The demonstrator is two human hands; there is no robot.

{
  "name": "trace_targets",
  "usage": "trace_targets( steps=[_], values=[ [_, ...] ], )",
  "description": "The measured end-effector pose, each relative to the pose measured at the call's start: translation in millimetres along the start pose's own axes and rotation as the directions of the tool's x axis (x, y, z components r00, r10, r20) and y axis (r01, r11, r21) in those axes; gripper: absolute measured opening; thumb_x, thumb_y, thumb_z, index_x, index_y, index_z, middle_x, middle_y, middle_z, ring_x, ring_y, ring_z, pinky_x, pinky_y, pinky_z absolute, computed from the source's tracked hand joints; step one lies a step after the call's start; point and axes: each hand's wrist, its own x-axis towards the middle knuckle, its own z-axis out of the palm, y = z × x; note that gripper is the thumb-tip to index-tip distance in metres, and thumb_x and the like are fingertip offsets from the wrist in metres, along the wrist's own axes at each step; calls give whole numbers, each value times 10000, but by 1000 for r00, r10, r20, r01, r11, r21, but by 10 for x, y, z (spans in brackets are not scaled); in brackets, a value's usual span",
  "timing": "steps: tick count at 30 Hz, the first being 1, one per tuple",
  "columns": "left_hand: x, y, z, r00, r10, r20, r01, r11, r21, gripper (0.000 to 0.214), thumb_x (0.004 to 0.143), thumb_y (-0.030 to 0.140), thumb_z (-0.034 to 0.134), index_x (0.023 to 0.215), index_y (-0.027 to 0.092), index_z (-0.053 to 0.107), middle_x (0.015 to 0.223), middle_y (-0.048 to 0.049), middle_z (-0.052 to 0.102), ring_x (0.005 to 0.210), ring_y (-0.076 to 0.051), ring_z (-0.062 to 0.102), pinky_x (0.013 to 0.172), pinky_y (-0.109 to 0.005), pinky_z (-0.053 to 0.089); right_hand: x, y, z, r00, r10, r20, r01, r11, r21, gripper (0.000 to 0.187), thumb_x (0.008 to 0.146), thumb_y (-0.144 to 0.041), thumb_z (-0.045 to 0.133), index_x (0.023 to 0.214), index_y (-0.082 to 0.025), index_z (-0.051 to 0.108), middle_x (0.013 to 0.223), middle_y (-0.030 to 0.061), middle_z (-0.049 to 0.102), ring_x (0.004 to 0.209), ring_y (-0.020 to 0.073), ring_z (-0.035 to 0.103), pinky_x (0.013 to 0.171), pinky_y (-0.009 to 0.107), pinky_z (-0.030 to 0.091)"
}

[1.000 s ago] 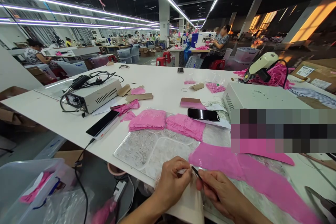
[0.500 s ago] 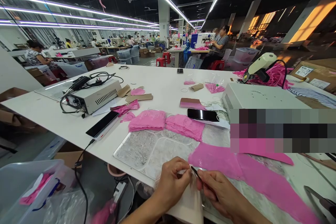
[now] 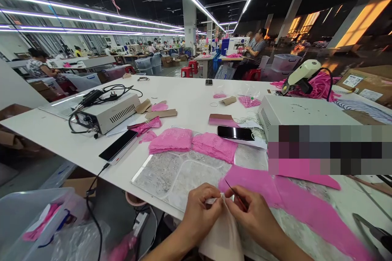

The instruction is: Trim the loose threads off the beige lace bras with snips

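My left hand (image 3: 203, 204) is closed, pinching the top edge of a cream cloth (image 3: 222, 238) that hangs down toward my lap. Facing it, my right hand (image 3: 252, 208) is closed around a thin, dark, pointed tool (image 3: 233, 189); its kind is hard to make out. The tool's tip points up and left, over pink cloth. My right thumb is close against the cream cloth's pinched edge. A long pink fabric piece (image 3: 309, 208) lies flat right of my hands. Beyond them sit two stacks of pink lace pieces, a left stack (image 3: 171, 139) and a right stack (image 3: 214, 147).
A clear patterned mat (image 3: 159, 175) covers part of the white table (image 3: 183, 94). Left stand a grey control box (image 3: 119, 110) and a dark-screened device (image 3: 118, 147); ahead lies a phone (image 3: 235, 133). Another box (image 3: 306, 110) is right. A plastic bin (image 3: 18, 220) sits below left.
My right hand has turned and come nearer my left; the tool, formerly pointed at the pinched cloth, now tips upward. The cream cloth hangs more widely spread. The view shifted slightly.
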Motion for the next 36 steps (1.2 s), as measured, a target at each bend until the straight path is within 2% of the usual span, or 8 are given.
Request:
trace_targets(
  steps=[8, 14, 18, 22, 27, 32, 34, 36],
  values=[
    [-36, -4, 18, 999, 36, -4, -36, 997, -68, 157, 720, 42, 576, 653, 135, 684, 725, -70, 677, 690, -158, 635, 642, -231, 476, 110, -15, 67, 1000, -21, 12, 20, 999, 26, 147, 693, -270, 466, 578, -205, 402, 553, -69, 290, 533, 114, 299, 488, 241, 260],
    [-18, 33, -1, 995, -103, 15, 104, 991, -80, 127, 734, 85, 569, 657, 137, 657, 725, -63, 668, 695, -164, 620, 663, -247, 472, 110, 17, 133, 997, -49, -57, 51, 998, 46, 152, 689, -281, 485, 578, -205, 414, 538, -68, 331, 514, 111, 323, 480, 232, 283],
    [-14, 61, -13, 995, -101, 3, 101, 994, -49, 158, 740, 98, 549, 605, 141, 620, 685, -53, 646, 660, -156, 599, 640, -245, 457, 77, -5, 163, 990, -76, -121, 78, 997, 9, 173, 646, -285, 523, 540, -208, 411, 498, -73, 338, 489, 106, 313, 466, 230, 267],
    [-22, 87, -5, 997, -68, -29, 64, 992, -106, 151, 752, 120, 558, 622, 145, 633, 720, -57, 645, 695, -157, 610, 664, -243, 464, 78, -31, 189, 993, 28, -111, -4, 978, 210, 142, 627, -276, 530, 555, -200, 434, 521, -62, 373, 506, 110, 342, 470, 228, 298],
    [-11, 60, -5, 992, -127, 12, 127, 977, -169, 165, 772, 164, 561, 629, 143, 639, 744, -66, 635, 716, -167, 608, 663, -251, 474, 133, 16, 204, 991, 130, 12, -120, 876, 467, 221, 659, -312, 561, 557, -208, 395, 534, -74, 324, 489, 93, 290, 443, 218, 272],
    [-1, 2, -6, 980, -197, 6, 195, 969, -149, 171, 772, 177, 556, 615, 141, 613, 728, -62, 624, 680, -160, 589, 646, -257, 473, 38, 1, 29, 998, 58, 18, -61, 951, 303, 342, 766, -480, 524, 597, -186, 483, 534, -78, 280, 492, 99, 279, 445, 222, 253],
    [-2, -9, -1, 980, -198, 4, 197, 970, -140, 165, 773, 168, 547, 624, 143, 613, 736, -59, 624, 679, -156, 588, 642, -251, 472, -46, -26, -59, 994, 55, 99, -76, 971, 228, 427, 847, -517, 378, 655, -176, 548, 505, -83, 238, 468, 101, 239, 429, 230, 203],
    [-5, -9, 5, 983, -184, 1, 183, 975, -125, 158, 772, 158, 542, 634, 145, 618, 742, -57, 627, 685, -154, 589, 643, -244, 470, -109, -42, -118, 980, 46, 194, -67, 992, 107, 461, 856, -523, 356, 615, -176, 539, 494, -78, 239, 463, 101, 240, 428, 237, 180]
  ],
)
